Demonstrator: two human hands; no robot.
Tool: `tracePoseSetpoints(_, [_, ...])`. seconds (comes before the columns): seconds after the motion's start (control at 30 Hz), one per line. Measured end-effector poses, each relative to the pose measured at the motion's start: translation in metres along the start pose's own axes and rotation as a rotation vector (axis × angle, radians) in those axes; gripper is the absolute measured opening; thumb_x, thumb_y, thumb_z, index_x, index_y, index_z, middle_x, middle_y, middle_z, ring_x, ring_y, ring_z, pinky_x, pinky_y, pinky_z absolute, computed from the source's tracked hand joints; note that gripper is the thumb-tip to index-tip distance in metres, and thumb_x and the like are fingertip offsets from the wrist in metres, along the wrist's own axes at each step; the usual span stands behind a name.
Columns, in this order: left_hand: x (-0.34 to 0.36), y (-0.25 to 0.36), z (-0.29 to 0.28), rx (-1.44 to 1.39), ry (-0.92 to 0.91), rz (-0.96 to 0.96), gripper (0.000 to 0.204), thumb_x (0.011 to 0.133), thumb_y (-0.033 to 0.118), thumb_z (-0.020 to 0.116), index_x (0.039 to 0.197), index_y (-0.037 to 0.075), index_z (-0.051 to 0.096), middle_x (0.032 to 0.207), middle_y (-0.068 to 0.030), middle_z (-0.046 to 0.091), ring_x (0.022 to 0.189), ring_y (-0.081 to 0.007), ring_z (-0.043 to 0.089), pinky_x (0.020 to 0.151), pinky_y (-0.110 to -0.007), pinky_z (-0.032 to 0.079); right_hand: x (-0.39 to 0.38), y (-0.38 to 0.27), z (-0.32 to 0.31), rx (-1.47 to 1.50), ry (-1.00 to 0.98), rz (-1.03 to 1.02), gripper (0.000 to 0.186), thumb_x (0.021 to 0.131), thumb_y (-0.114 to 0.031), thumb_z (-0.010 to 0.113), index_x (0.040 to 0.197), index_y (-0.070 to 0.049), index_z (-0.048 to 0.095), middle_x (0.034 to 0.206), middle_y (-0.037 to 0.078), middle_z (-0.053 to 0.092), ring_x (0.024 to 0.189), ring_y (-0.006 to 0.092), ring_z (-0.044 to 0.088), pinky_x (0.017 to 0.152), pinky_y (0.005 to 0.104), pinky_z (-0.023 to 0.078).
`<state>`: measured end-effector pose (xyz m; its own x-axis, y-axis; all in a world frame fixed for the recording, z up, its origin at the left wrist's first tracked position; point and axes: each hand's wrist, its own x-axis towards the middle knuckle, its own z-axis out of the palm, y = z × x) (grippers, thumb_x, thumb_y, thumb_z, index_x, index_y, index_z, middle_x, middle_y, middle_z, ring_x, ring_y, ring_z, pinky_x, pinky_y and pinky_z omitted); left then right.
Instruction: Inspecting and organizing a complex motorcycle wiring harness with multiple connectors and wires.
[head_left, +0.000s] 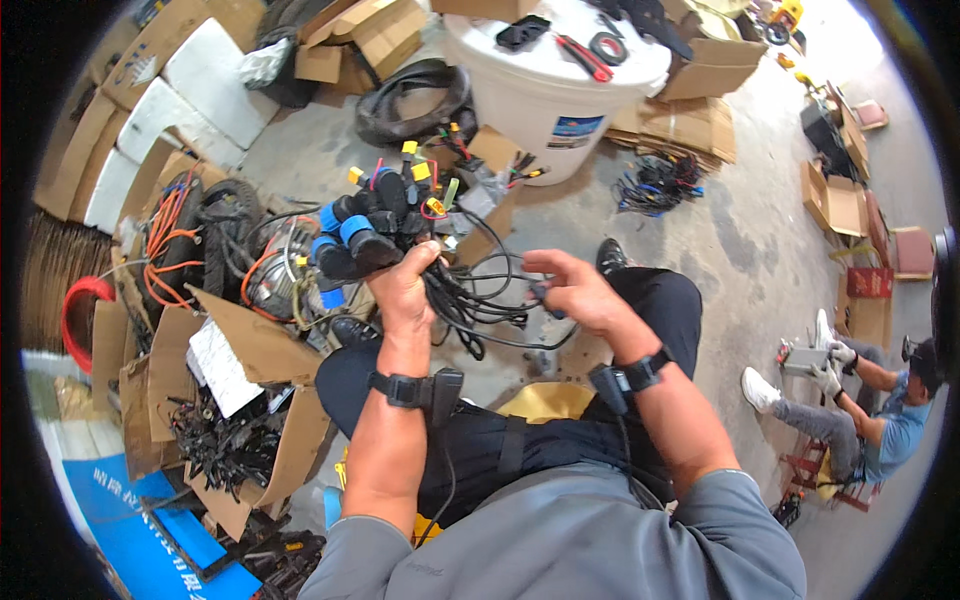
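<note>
My left hand (405, 285) is closed around a bundle of black cables (480, 290). Above the fist, thick black connectors with blue rings (355, 230) and smaller yellow plugs (420, 172) fan out. The cable loops hang to the right, between my two hands. My right hand (580, 290) is at the right side of these loops, its thumb and fingers bent together on a dark cable end (540, 294). Part of that end is hidden by the fingers. A strap with a small dark box sits on each wrist.
A white drum (545, 90) ahead carries a red cutter (584, 58) and a tape roll (607, 47). An open carton of black cables (225, 440) stands at left. More cables (655, 183) lie on the floor. Another person (890, 410) sits at far right, holding a grey box.
</note>
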<state>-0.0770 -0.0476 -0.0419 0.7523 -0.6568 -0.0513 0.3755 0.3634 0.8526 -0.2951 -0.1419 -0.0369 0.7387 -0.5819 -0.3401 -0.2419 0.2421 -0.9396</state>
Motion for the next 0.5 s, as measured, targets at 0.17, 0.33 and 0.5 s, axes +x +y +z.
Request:
tracePoseSetpoints(0.17, [0.002,0.010,-0.016,-0.118,0.056,-0.112,0.008,0.074,-0.006,0.063,0.082,-0.008,0.063,0.073,-0.0120,0.063,0.058,-0.0222,0.062,0.056,-0.033,0.054,-0.012,-0.020,-0.038,-0.201,0.168,0.033,0.053,0.070,0.011,0.049,0.122,0.002,0.054,0.110,0.011,0.063,0.103,0.0179,0.058,0.089,0.0277,0.045])
tracePoseSetpoints(0.33, [-0.001,0.009,-0.014,-0.186,-0.064,-0.220,0.009,0.077,-0.001,0.063,0.081,-0.009,0.063,0.072,-0.0132,0.062,0.059,-0.0234,0.063,0.060,-0.035,0.055,0.007,-0.011,-0.047,-0.144,0.272,-0.140,0.051,0.069,0.014,0.046,0.118,0.003,0.054,0.106,0.007,0.062,0.098,0.0153,0.058,0.083,0.0245,0.045])
tracePoseSetpoints(0.5, [-0.004,-0.008,-0.023,-0.062,-0.146,-0.373,0.011,0.077,0.000,0.064,0.083,-0.009,0.065,0.073,-0.0137,0.064,0.060,-0.0237,0.064,0.061,-0.035,0.056,0.038,0.006,-0.031,0.301,0.389,-0.183,0.048,0.072,0.013,0.053,0.119,0.001,0.056,0.109,0.007,0.060,0.101,0.0153,0.055,0.085,0.0259,0.044])
